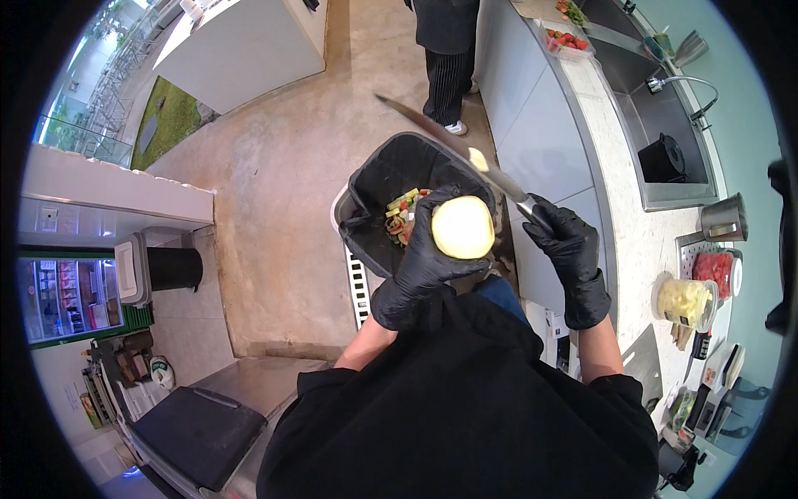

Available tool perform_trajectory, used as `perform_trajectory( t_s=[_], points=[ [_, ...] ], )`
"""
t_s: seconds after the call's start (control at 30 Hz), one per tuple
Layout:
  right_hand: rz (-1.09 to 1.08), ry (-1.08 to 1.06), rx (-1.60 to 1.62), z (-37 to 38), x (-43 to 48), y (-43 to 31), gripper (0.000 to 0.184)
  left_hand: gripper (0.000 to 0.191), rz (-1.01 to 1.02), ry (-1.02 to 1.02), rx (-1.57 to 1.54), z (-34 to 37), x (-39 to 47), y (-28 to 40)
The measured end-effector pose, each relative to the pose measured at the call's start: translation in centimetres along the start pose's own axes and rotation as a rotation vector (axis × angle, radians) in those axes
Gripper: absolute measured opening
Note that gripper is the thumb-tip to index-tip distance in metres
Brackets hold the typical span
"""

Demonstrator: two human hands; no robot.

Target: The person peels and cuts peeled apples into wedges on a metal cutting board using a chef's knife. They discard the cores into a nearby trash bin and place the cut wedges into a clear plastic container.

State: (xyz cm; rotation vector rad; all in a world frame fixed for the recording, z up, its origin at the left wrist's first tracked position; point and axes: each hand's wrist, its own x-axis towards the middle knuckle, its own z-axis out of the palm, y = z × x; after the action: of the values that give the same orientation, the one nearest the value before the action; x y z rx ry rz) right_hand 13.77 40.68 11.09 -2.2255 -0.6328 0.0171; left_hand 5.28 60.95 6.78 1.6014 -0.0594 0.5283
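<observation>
My left hand (pixel 418 256), in a black glove, grips a pale yellow, peeled piece of fruit or vegetable (pixel 463 227) with a flat face turned up. Its exact kind cannot be told. In my gloved right hand (pixel 566 246) is the handle of a long kitchen knife (pixel 430 125). The blade points away and to the left, with a pale scrap (pixel 478 159) stuck on it. Below both hands stands a bin lined with a black bag (pixel 380 168). Cut fruit and vegetable scraps (pixel 400 212) lie inside it, partly hidden by my left hand.
To the right runs a counter (pixel 601 137) with a steel sink (pixel 629 100), strawberries (pixel 566 40), a tub of yellow chunks (pixel 686 301) and a tub of red chunks (pixel 714 274). Another person (pixel 446 62) stands beyond the bin. A second bin (pixel 174 268) is at left.
</observation>
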Motion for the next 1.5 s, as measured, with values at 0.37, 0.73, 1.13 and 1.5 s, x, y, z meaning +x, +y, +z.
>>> perform_trajectory(
  t_s=[0.37,0.73,1.13,1.5],
  points=[
    [-0.117,-0.157,-0.059,-3.6,-1.6,0.4,0.049,0.073,-0.435,0.245,-0.950,-2.5,-0.5,-0.3],
    [-0.275,-0.173,-0.449,-3.5,-1.8,-1.3,0.043,0.056,-0.340,0.253,-0.856,-1.3,0.3,-0.4],
    [-0.132,0.021,-0.101,2.8,1.3,0.1,0.032,0.068,-0.374,0.177,-0.748,-0.1,-1.7,-2.8],
    [-0.267,-0.172,-0.244,-0.8,-0.8,-0.5,0.039,0.049,-0.361,0.474,-0.786,-2.8,-0.5,-2.1]
  ],
)
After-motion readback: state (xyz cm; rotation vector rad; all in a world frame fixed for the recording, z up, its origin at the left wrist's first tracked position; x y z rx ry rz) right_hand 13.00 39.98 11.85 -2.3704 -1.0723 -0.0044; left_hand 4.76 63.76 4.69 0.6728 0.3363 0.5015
